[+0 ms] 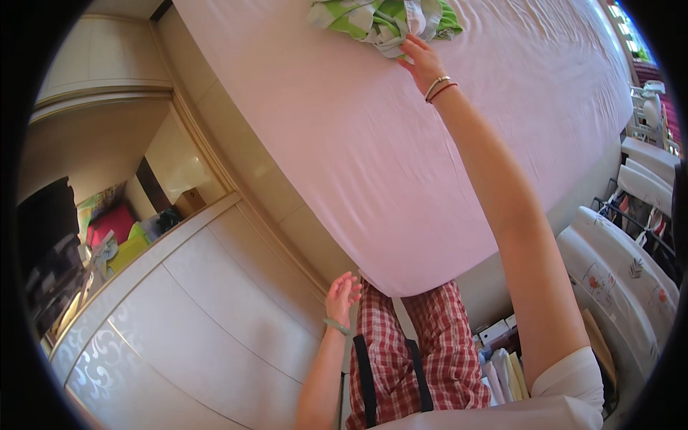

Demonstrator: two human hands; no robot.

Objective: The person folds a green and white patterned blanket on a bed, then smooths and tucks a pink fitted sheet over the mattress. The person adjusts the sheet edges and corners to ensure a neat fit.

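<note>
A crumpled green and white patterned cloth lies on the pink bed sheet at the top of the view; whether it is a garment or bedding I cannot tell. My right hand is stretched far forward to its near edge. The fingertips touch a pale part of the cloth, and the thumb stands apart from the fingers. Down by my left thigh, near the bed's front corner, my left hand hangs with loosely bent fingers and nothing in it.
A wardrobe with a mirror and pale panels stands close on the left. My legs in red checked trousers are at the bed's corner. To the right are a patterned white cover, a dark rack and folded cloths low down.
</note>
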